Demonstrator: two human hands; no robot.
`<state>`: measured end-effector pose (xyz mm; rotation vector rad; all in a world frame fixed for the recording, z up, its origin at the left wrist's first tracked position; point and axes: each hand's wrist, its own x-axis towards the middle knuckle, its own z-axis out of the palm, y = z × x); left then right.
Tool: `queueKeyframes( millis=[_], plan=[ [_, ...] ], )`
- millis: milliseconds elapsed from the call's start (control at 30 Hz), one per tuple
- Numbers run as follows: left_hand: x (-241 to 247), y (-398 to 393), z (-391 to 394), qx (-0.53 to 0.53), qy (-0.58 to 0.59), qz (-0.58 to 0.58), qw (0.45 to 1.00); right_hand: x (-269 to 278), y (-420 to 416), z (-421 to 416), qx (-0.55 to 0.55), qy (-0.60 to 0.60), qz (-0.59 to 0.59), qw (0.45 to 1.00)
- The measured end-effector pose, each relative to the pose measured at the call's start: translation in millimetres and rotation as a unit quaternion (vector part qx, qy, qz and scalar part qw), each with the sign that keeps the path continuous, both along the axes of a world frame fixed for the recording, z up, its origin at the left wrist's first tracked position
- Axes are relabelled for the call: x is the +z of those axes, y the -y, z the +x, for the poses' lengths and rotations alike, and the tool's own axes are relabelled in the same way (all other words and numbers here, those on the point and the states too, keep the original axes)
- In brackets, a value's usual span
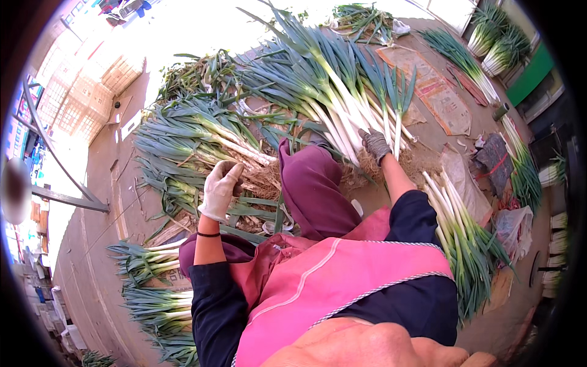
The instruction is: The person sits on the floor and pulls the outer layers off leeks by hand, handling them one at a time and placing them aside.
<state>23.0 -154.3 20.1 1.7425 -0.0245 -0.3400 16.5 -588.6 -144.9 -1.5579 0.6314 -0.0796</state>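
Observation:
My left hand [219,191], in a white glove, is raised over the left side of my lap. Its fingers are curled in and nothing shows between them. Beside it lies a heap of long green onions [197,137] with soil-caked roots. My right hand [376,145], in a dirty grey glove, reaches past my bent knee. Its fingers are closed around the white shank of a long green onion [341,85] lying across a larger pile [284,73]. A matted mass of roots [367,167] lies under that hand.
Cleaned green onions [458,238] lie at my right, and several bundles [158,303] at my left. Leaf trimmings [197,75] are piled beyond. A flattened printed sack [429,87] covers part of the floor. Stacked crates [87,98] and a metal frame [69,199] stand far left.

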Motion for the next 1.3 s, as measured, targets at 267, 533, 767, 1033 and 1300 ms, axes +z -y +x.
queueKeyframes(
  millis=[267, 533, 767, 1033, 1300],
  plan=[
    [-12, 8, 7, -0.089, -0.039, 0.038, 0.995, -227, 110, -19, -0.004, -0.057, -0.286, 0.957],
    [-12, 7, 5, -0.107, -0.057, 0.096, 0.988, -154, 63, -36, -0.190, 0.022, 0.187, 0.964],
    [-18, 5, 5, -0.129, -0.053, 0.111, 0.984, -147, 66, -44, -0.185, 0.005, 0.268, 0.945],
    [-16, 7, 5, -0.108, -0.019, 0.074, 0.991, 8, -28, -9, -0.025, 0.053, 0.160, 0.985],
    [-5, 33, -13, -0.027, -0.036, -0.145, 0.988, 163, -241, -114, 0.154, 0.096, 0.082, 0.980]
  ],
)
